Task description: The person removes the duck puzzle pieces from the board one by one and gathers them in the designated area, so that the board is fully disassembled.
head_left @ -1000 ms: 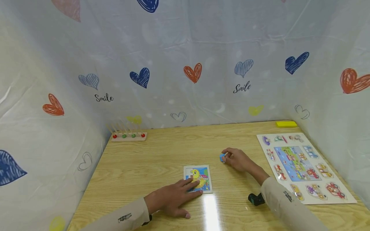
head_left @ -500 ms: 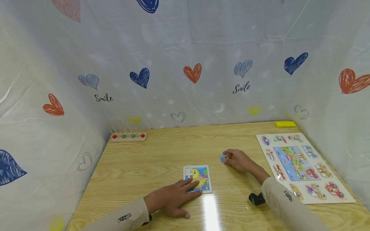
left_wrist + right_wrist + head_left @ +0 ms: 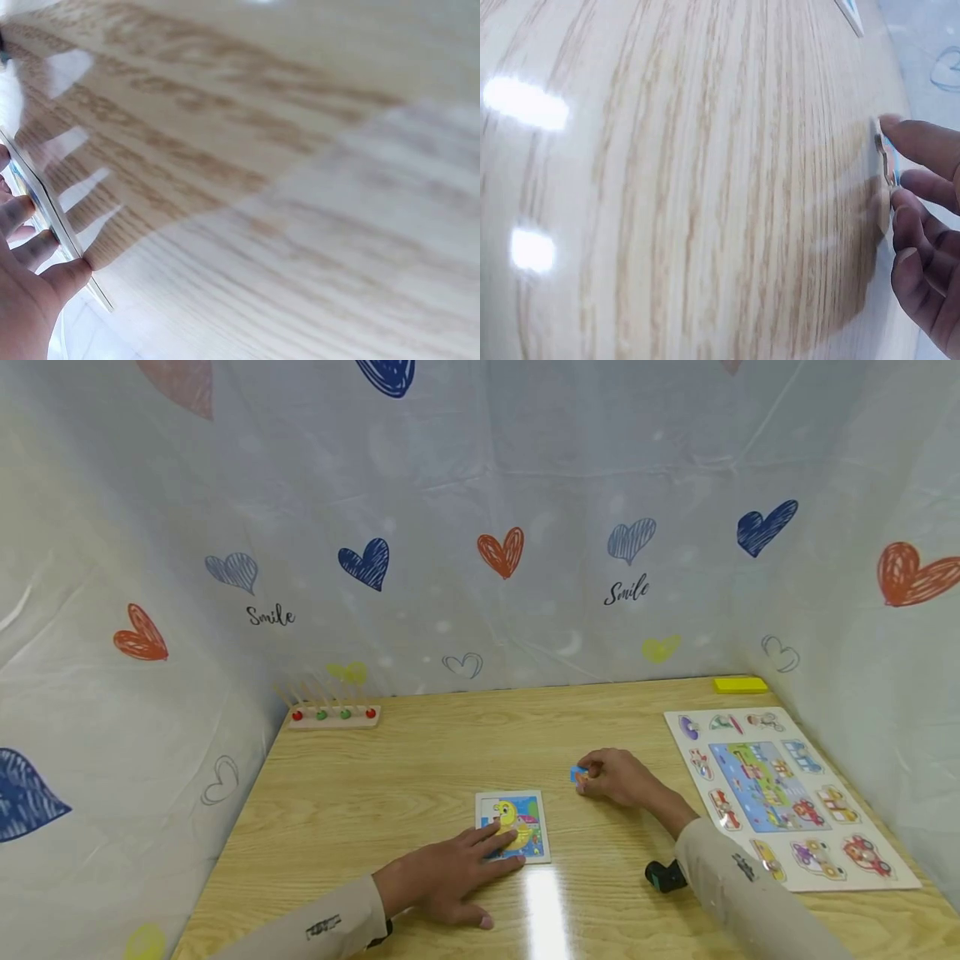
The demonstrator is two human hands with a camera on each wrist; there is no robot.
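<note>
My left hand (image 3: 461, 868) lies with spread fingers over the lower left of a small square jigsaw puzzle (image 3: 534, 810). The puzzle has a white frame and a yellow duck-like picture, partly covered by the fingers. In the left wrist view, the fingers rest across the puzzle's edge (image 3: 56, 206). To the right of the puzzle and a little beyond it, my right hand (image 3: 621, 777) pinches a small blue jigsaw piece (image 3: 576, 774) between thumb and fingers. The right wrist view shows the piece (image 3: 889, 161) edge-on, close to the table; whether it touches is unclear.
On the right lies a large white picture board (image 3: 757, 785) with vehicle and figure pieces. A yellow block (image 3: 740, 685) sits behind it. A wooden peg stand (image 3: 334, 718) with red and green beads stands at the back left. Curtains with hearts surround the wooden table (image 3: 420, 760).
In my right fingers the blue jigsaw piece has turned slightly, and the fingertips have shifted on it. My left hand has stayed in place on the puzzle.
</note>
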